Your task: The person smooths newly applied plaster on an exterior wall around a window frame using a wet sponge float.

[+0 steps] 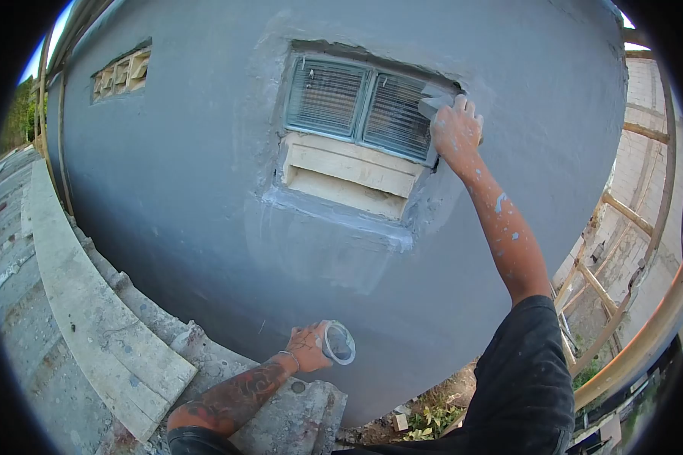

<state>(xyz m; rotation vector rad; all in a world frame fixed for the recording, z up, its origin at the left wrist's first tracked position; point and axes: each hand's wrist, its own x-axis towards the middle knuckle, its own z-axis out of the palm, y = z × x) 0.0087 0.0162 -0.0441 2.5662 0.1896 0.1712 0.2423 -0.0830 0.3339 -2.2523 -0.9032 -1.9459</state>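
Trowel (435, 101) blade points up-left, gripped by right hand (455, 130).

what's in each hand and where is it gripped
The right hand holds a trowel at its hidden handle. The left hand grips a small container around its side.

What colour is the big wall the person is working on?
Grey. The smooth plastered wall shows best in the head view, around the glass-block window.

Grey putty blade (435, 101) flat against window edge, small clear cup (339, 343) tilted, held low
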